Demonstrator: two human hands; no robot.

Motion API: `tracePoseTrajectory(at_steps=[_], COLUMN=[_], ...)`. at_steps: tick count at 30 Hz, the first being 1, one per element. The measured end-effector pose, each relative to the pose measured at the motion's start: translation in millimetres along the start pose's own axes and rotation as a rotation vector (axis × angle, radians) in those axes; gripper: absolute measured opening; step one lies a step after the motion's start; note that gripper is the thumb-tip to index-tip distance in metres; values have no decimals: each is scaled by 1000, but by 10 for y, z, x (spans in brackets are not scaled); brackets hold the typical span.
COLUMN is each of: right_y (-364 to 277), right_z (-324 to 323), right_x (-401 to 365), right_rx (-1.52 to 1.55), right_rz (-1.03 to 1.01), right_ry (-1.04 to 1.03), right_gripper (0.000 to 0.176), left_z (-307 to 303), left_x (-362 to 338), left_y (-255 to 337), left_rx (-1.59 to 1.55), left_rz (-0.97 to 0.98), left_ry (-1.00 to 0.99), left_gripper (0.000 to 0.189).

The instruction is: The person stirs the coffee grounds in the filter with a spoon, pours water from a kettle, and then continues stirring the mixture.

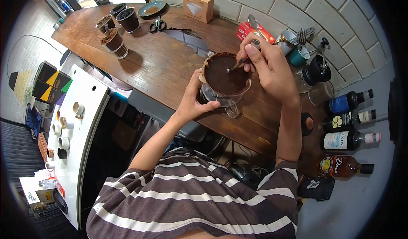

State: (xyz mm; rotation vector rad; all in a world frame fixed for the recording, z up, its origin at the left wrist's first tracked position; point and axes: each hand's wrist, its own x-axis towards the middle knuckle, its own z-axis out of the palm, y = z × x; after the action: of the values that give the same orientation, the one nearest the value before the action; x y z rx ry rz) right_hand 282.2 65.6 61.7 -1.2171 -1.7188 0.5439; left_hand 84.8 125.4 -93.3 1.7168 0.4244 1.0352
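Observation:
Near the front edge of the wooden counter, a glass vessel (pixel 227 75) holds dark brown, wet-looking contents up to a stained rim. My left hand (pixel 196 98) is wrapped round its left side, the thumb resting low on the glass. Above the right side of the vessel, my right hand (pixel 267 65) pinches a metal spoon (pixel 242 63), whose tip dips into the dark contents. A glass handle (pixel 232 111) shows below the vessel. The lower part of the vessel is partly hidden by my left hand.
Cups of brown grounds (pixel 114 43), scissors (pixel 157 25), a plate (pixel 151 9) and a cardboard box (pixel 198 7) stand at the back left. Utensil cups (pixel 299 55), a red box (pixel 255 32), glasses (pixel 321 93) and several bottles (pixel 343 140) line the right.

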Motion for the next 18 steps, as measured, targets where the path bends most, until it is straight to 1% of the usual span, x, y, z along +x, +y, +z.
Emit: tracePoseTrajectory(at_steps=[11, 13, 18], right_y=[-47, -47, -86], right_z=[-11, -31, -4], right_x=[-14, -23, -26], right_rx=[2, -24, 5], right_rz=[-2, 13, -15], right_ry=[-9, -53, -17], right_gripper=[24, 26, 24], left_z=[-2, -1, -9], left_x=[-5, -1, -6], left_y=[-17, -3, -28], left_rx=[10, 9, 9], left_rz=[17, 18, 17], left_ry=[-2, -2, -10], left_gripper=[86, 86, 86])
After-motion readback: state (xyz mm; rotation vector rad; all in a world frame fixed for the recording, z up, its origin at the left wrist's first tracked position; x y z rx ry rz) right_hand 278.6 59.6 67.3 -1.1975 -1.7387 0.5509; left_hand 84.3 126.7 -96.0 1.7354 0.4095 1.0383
